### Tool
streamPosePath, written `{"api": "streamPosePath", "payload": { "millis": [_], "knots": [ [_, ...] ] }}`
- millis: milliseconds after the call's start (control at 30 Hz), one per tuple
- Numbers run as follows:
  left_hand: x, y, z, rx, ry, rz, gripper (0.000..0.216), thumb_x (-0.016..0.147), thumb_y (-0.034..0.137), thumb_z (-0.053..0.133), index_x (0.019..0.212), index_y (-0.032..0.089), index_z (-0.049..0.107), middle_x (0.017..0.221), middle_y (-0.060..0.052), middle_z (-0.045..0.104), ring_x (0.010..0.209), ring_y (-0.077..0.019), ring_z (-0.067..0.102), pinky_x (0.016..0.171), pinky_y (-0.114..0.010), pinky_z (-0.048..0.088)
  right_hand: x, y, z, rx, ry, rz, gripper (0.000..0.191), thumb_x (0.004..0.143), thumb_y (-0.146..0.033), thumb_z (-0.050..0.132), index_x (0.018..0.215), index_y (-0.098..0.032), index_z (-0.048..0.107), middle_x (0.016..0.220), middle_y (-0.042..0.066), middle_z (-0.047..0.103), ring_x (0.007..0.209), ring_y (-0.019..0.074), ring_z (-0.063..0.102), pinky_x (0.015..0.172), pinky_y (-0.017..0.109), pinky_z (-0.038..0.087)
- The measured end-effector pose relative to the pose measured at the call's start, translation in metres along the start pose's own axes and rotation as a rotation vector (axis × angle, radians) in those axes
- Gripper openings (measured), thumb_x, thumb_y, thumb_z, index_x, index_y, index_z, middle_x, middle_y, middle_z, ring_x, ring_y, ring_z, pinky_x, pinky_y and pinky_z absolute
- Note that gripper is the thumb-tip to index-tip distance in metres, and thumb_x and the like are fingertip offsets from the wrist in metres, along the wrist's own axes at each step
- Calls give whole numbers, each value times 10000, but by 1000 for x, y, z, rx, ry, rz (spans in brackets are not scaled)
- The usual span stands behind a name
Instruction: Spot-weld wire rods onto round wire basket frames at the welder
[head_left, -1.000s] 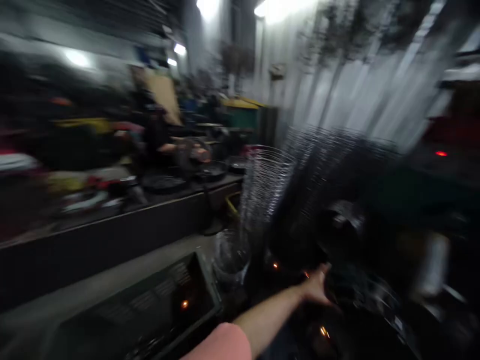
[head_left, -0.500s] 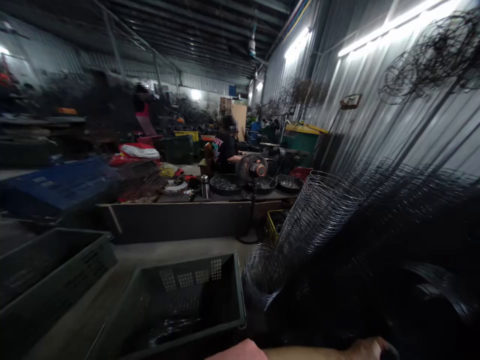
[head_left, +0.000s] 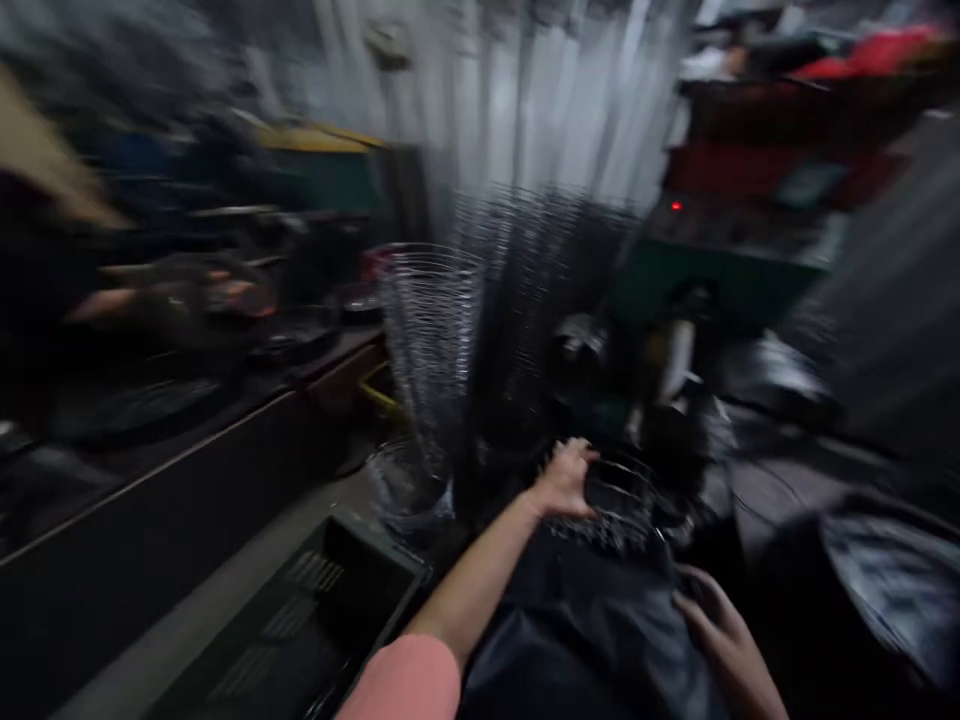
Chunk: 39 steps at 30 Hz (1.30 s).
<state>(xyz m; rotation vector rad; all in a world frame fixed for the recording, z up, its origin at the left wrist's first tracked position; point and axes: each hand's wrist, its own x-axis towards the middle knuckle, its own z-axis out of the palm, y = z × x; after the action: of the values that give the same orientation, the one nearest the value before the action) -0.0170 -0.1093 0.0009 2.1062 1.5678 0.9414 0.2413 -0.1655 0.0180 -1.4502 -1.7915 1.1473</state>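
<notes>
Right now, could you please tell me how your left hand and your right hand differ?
The left hand sits higher, on the rim of a wire ring, while the right hand lies lower, at the edge of a dark cloth, on no wire that I can see. The left arm shows a pink sleeve; the right arm shows none. Both hands are bare.

Pink short sleeve [head_left: 405, 680] on L arm [head_left: 472, 590], bare hands [head_left: 566, 480], prob. dark apron [head_left: 585, 640], view blurred.
</notes>
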Motion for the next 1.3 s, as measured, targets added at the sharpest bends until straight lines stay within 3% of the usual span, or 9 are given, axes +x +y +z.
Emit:
{"api": "streamPosePath", "payload": {
  "millis": [100, 167, 233, 300, 467, 567, 800, 1100, 1300],
  "knots": [
    [11, 9, 0, 92, -56, 16, 947, 410, 291, 827, 1249, 104, 429, 1397, -246, 333, 1331, -401, 247, 1078, -607, 136, -5, -13, -16, 166, -172, 171, 346, 702, -441, 660, 913, -168, 679, 712, 16, 625, 656, 153, 565, 576, 242, 456],
    [12, 14, 2, 122, -79, 20, 938, 441, 288, 815, 1262, 86, 409, 1412, -258, 304, 1346, -400, 215, 1088, -593, 134, 17, -26, -17, 254, -308, 216, 379, 672, -425, 658, 922, -141, 683, 577, -24, 562, 477, 91, 452, 456, 206, 358],
    [10, 18, 4, 130, -85, 28, 928, 461, 292, 806, 1268, 82, 398, 1418, -260, 291, 1352, -397, 203, 1092, -582, 144, 42, -36, -12, 270, -373, 182, 361, 678, -390, 640, 917, -122, 685, 571, -27, 561, 466, 77, 433, 462, 197, 341],
    [9, 21, 5, 117, -88, 43, 906, 479, 291, 794, 1267, 94, 394, 1417, -252, 295, 1351, -394, 208, 1089, -585, 157, 62, -41, -1, 179, -339, 69, 282, 713, -333, 602, 882, -125, 690, 621, -11, 601, 532, 95, 492, 523, 208, 381],
    [16, 23, 6, 58, -70, 40, 872, 477, 266, 790, 1242, 83, 411, 1386, -254, 329, 1332, -389, 257, 1090, -567, 189, 82, -33, 24, -295, -43, -286, 166, 791, -195, 543, 844, -159, 697, 809, 48, 680, 780, 177, 613, 725, 270, 446],
    [20, 19, 6, 33, -65, 52, 866, 467, 248, 796, 1230, 88, 421, 1383, -244, 331, 1331, -388, 257, 1096, -556, 193, 84, -25, 25, -396, -39, -386, 183, 838, -188, 527, 911, -174, 695, 880, 69, 688, 828, 180, 634, 756, 273, 466],
    [27, 12, 11, 12, -111, 63, 843, 482, 252, 786, 1231, 124, 421, 1376, -215, 353, 1324, -386, 278, 1085, -575, 204, 82, -12, 16, -485, -146, -458, 325, 796, -227, 632, 1121, -203, 636, 986, 75, 666, 885, 189, 639, 779, 284, 498],
    [38, 4, 19, -14, -124, 74, 836, 496, 289, 786, 1230, 150, 411, 1369, -194, 365, 1320, -361, 296, 1085, -563, 225, 88, -2, 21, -476, -43, -501, 147, 820, -184, 605, 950, -200, 670, 885, 49, 675, 795, 153, 637, 709, 236, 483],
    [47, 0, 23, 6, -151, 71, 849, 479, 241, 773, 1238, 132, 407, 1384, -216, 341, 1332, -356, 277, 1088, -545, 234, 91, -3, 20, -526, -22, -498, 137, 834, -190, 591, 952, -200, 660, 886, 56, 668, 793, 151, 639, 691, 224, 475]
  ]
}}
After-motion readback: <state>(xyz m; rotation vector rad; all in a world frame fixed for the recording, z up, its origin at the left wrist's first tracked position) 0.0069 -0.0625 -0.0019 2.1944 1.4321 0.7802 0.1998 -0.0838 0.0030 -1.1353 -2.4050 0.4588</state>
